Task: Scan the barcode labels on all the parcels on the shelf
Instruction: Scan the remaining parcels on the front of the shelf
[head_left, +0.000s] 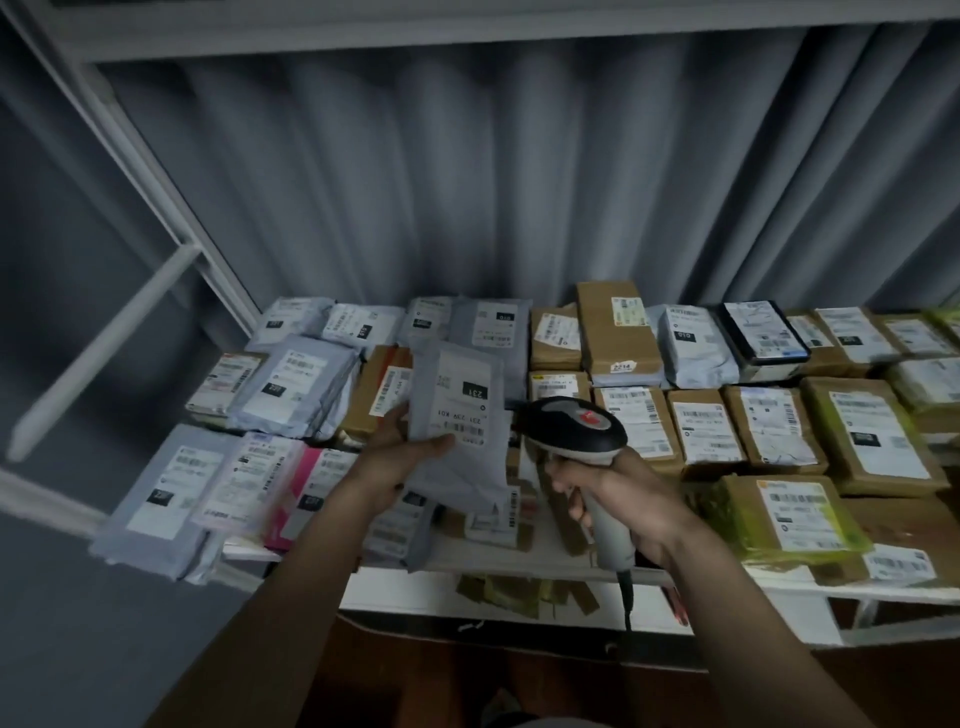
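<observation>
My left hand (400, 452) grips a grey mailer bag (457, 457) lifted above the shelf, thumb across its lower edge. The bag's white barcode label (462, 397) faces up, printed "231". My right hand (618, 499) holds a black and grey handheld scanner (576, 423) by its handle, with the scanner head just right of the bag and aimed toward the label. Its cable (626, 592) hangs down in front of the shelf. Several grey mailers (291, 384) and brown cardboard parcels (701, 426) with labels lie on the white shelf (519, 587).
Parcels wrapped in yellow-green tape (784, 514) sit at the right front. A pink mailer (301, 493) lies front left, where grey bags overhang the shelf edge. A white upright shelf frame (156, 182) rises at left, and a grey curtain (519, 182) hangs behind.
</observation>
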